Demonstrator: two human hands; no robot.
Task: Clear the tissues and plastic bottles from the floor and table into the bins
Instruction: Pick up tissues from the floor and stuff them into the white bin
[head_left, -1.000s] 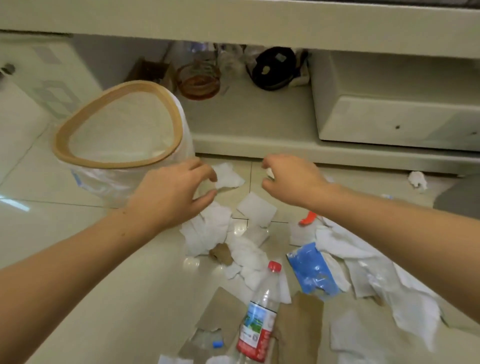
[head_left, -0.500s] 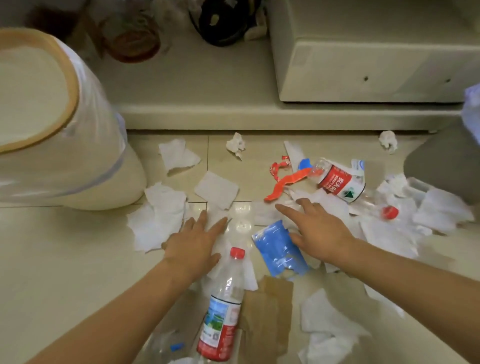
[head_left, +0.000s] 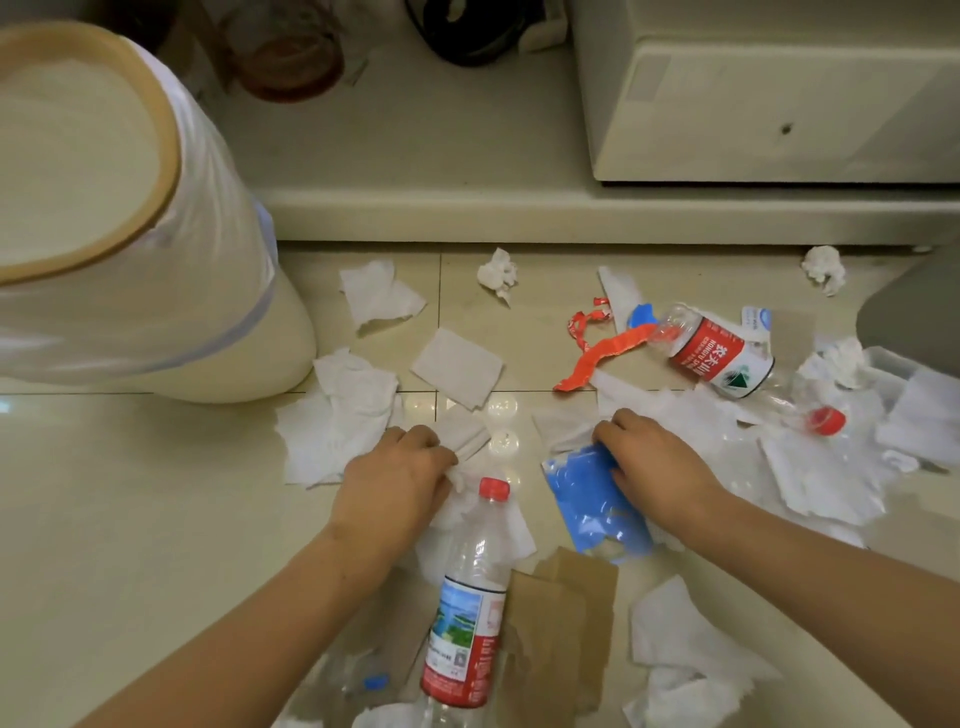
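Note:
White tissues litter the tiled floor. My left hand is closed on a crumpled tissue beside the red cap of a clear plastic bottle lying between my arms. My right hand is closed on tissues over a blue plastic packet. A second bottle with a red label lies at the right on more tissues. The bin, white with a tan rim and a plastic liner, stands at the left.
A red wrapper strip lies by the second bottle. Brown cardboard pieces lie near the front. A low shelf ledge and a white box close off the back. A grey object sits at the right edge.
Both hands came down from beside the bin to the floor. Their fingers went from flat and spread to closed on tissues.

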